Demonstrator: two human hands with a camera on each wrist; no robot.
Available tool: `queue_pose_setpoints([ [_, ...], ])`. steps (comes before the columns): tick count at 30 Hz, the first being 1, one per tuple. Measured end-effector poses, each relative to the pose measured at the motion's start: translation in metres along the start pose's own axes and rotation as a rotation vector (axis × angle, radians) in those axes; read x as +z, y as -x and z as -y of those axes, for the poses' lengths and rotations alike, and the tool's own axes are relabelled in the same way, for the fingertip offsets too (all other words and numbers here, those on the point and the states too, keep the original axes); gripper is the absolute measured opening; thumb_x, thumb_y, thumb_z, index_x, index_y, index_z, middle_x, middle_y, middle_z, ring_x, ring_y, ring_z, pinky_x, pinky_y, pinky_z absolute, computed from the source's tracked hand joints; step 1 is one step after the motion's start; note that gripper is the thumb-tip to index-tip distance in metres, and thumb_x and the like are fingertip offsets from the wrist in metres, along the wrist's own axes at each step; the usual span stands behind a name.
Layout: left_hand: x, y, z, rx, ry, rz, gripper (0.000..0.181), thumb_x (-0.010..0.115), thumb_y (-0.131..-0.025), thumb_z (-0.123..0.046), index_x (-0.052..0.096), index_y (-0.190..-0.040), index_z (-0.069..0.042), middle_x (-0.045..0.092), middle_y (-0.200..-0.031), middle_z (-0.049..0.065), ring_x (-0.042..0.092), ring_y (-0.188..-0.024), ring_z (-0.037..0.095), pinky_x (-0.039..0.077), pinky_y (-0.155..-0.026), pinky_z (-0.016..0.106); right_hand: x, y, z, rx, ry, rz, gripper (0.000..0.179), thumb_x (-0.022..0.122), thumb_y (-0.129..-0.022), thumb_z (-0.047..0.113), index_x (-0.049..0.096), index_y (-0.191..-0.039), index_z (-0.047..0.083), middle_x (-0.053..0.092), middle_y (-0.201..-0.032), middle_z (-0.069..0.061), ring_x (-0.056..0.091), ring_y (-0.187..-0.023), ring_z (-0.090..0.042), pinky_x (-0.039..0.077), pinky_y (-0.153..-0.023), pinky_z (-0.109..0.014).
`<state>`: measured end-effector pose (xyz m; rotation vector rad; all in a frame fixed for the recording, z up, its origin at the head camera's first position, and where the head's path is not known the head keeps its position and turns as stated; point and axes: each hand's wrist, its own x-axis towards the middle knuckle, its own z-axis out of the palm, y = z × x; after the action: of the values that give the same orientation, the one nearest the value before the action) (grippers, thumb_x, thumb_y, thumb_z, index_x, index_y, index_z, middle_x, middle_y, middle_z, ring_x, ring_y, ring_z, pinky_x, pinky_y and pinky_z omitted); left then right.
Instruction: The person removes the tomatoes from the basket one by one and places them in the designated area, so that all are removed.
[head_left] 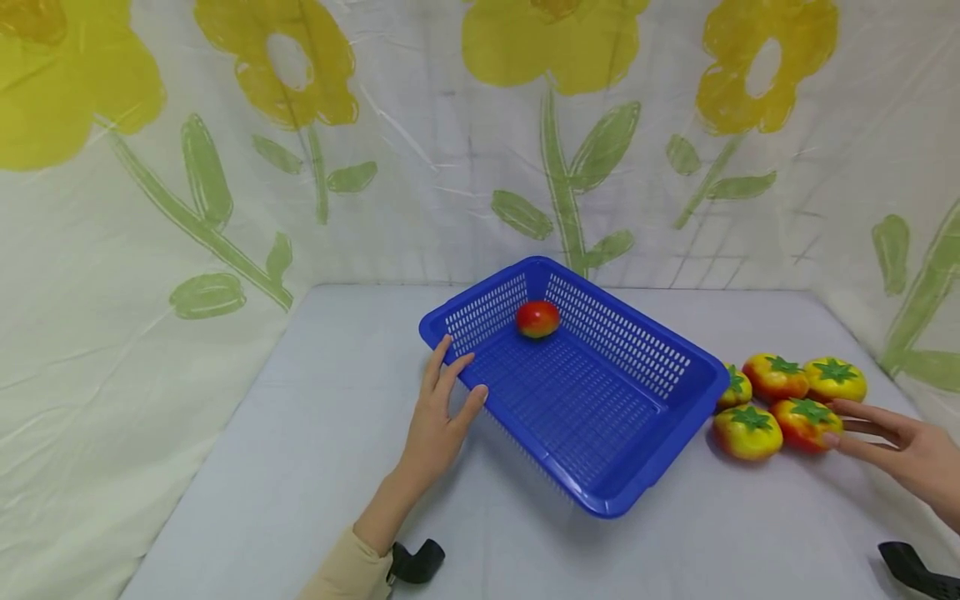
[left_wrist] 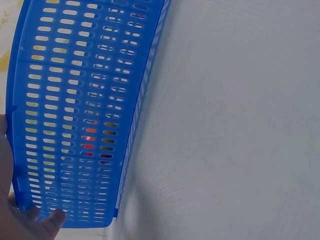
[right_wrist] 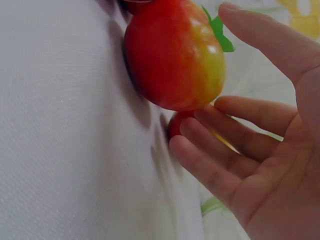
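A blue perforated plastic basket (head_left: 652, 467) sits at an angle on the table, with one red-and-yellow fruit (head_left: 537, 319) at its far end. My left hand (head_left: 438, 425) touches the basket's near-left rim, fingers spread and fairly straight; in the left wrist view, fingertips (left_wrist: 56, 218) show beside the slotted wall. To the right of the basket, my right hand (head_left: 911, 454) reaches round the right side of a red-and-yellow toy tomato (head_left: 806, 425) with a green star-shaped top. In the right wrist view, its fingers lie loosely at that tomato (right_wrist: 172, 55), thumb standing apart from them.
Around that tomato, several more toy tomatoes lie clustered, including a yellowish one (head_left: 747, 433) in front and a yellow one (head_left: 835, 380) behind. One is partly hidden by the basket's right corner. A white sheet with printed flowers (head_left: 420, 208) hangs behind the pale table (head_left: 315, 433).
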<state>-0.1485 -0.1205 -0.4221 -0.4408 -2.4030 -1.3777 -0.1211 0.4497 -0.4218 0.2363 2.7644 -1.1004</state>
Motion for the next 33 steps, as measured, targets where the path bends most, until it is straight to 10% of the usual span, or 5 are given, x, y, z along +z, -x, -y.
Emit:
queue_pose_setpoints([
  [10,0.001,-0.003,0.003,0.019,0.004,-0.004,0.049,0.056,-0.100,-0.040,0.049,-0.145,-0.019,0.014,-0.163,0.002,0.018,-0.146,0.023,0.030,-0.107,0.059,0.000,0.007,0.018,-0.028,-0.104,-0.147,0.081,0.055,-0.098,0.047,0.021,-0.154,-0.001,0.032,-0.142,-0.032,0.023,-0.126,-0.053,0.019,-0.097,-0.075],
  [17,0.000,-0.004,0.001,0.027,0.005,-0.005,0.049,0.056,-0.100,-0.039,0.049,-0.144,-0.018,0.014,-0.163,0.003,0.018,-0.146,0.024,0.029,-0.107,0.058,0.003,0.020,0.072,-0.181,-0.167,-0.386,0.049,0.061,-0.099,0.028,0.049,-0.144,0.014,0.048,-0.115,0.024,0.044,-0.100,0.007,0.028,-0.110,-0.027],
  [25,-0.001,-0.002,0.003,0.009,-0.002,-0.004,0.049,0.056,-0.100,-0.039,0.049,-0.144,-0.018,0.012,-0.162,-0.008,0.017,-0.146,0.021,0.028,-0.108,0.057,0.002,0.024,0.159,-0.338,-0.176,-0.311,0.038,0.070,-0.093,0.026,0.063,-0.128,0.011,0.063,-0.112,0.014,0.061,-0.091,0.008,0.045,-0.071,-0.007],
  [33,0.002,-0.002,0.003,0.010,0.002,-0.003,0.048,0.055,-0.101,-0.039,0.050,-0.144,-0.018,0.013,-0.163,-0.003,0.017,-0.146,0.021,0.027,-0.108,0.057,0.017,0.014,0.227,-0.569,-0.069,-0.168,0.037,0.074,-0.091,0.024,0.065,-0.127,0.021,0.062,-0.123,0.002,0.061,-0.103,-0.003,0.047,-0.078,-0.011],
])
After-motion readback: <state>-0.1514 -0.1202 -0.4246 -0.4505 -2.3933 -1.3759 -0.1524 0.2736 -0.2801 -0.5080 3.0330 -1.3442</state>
